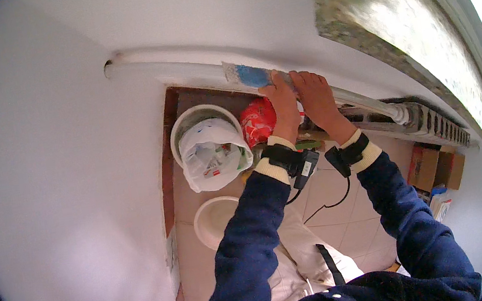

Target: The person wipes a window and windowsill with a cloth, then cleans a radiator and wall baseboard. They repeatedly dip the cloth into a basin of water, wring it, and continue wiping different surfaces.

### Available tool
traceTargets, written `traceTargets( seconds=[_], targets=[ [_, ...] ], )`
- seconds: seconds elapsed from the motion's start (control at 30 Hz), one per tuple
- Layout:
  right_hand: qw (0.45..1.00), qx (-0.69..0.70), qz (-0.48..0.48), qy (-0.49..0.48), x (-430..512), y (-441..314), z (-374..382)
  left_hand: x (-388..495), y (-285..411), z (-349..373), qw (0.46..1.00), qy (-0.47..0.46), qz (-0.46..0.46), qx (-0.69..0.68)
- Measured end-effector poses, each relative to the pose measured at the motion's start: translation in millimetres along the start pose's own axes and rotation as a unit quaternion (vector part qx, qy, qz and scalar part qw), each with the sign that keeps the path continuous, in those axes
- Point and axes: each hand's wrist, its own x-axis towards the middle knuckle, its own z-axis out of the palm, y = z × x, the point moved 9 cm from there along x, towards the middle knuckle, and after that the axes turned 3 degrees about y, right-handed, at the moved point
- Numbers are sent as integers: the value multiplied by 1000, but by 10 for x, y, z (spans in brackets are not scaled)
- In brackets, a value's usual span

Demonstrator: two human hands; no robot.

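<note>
A white wall pipe (pixel 192 68) runs from the left wall towards a radiator (pixel 430 119). Over part of it lies a blue and grey cloth (pixel 253 75). My left hand (pixel 282 107) grips the cloth where it wraps the pipe. Close beside it on the right, my right hand (pixel 317 99) has its fingers curled over the pipe and the cloth's right end. The hands hide much of that end. Below my left hand sits a red plastic bag (pixel 259 121), partly covered by the hand and wrist.
A bin with a white plastic liner (pixel 218 167) holds rubbish at the left. Nearer stands a pale basin (pixel 214 221). A stone windowsill (pixel 391 32) juts out at upper right, above the radiator. Cardboard boxes (pixel 432 165) stand on the right. A black cable (pixel 338 203) hangs between my wrist straps.
</note>
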Motion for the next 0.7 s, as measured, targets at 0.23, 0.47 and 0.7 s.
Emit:
traceTargets(
  seconds=[0.23, 0.47, 0.7],
  targets=[
    [991, 126, 50, -14, -132, 375, 406, 365, -930, 216, 976, -47, -159, -138],
    [998, 10, 60, 14, -220, 257, 790, 658, -980, -110, 991, -39, -100, -83],
    [997, 62, 52, 2, -456, 549, 812, 700, -1167, 36, 992, -64, -66, -85]
  ],
)
